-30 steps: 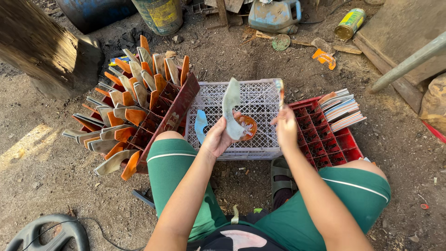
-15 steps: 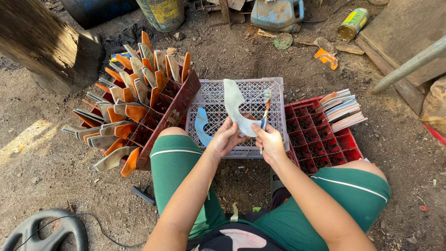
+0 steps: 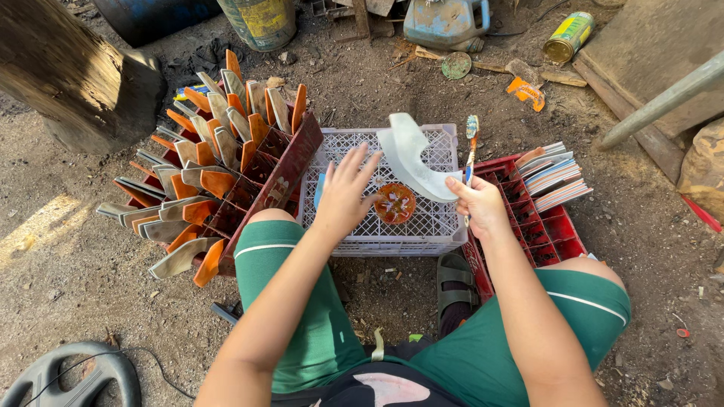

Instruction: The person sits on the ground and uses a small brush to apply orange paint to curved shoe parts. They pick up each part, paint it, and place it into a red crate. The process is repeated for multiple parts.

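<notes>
My right hand (image 3: 479, 205) grips the lower end of a curved white piece (image 3: 413, 157) and also a toothbrush (image 3: 471, 143) that points up, bristles at the top. The piece is held up over a white plastic crate (image 3: 437, 234) turned upside down between my knees. My left hand (image 3: 343, 190) hovers over the crate with fingers spread and nothing in it. It is just left of a small round orange dish (image 3: 394, 203) lying on the crate. A blue item (image 3: 320, 188) shows partly under my left hand.
A tilted red crate (image 3: 283, 177) on the left is packed with several curved orange-tipped pieces (image 3: 211, 143). A red crate (image 3: 539, 234) on the right carries a stack of flat pieces (image 3: 554, 173). A wooden block (image 3: 75, 75), drums, a jug and a can (image 3: 567, 36) lie on the dirt behind.
My left hand has let go of the curved white piece and opened over the crate. My right hand, which held only the toothbrush, now holds the piece too.
</notes>
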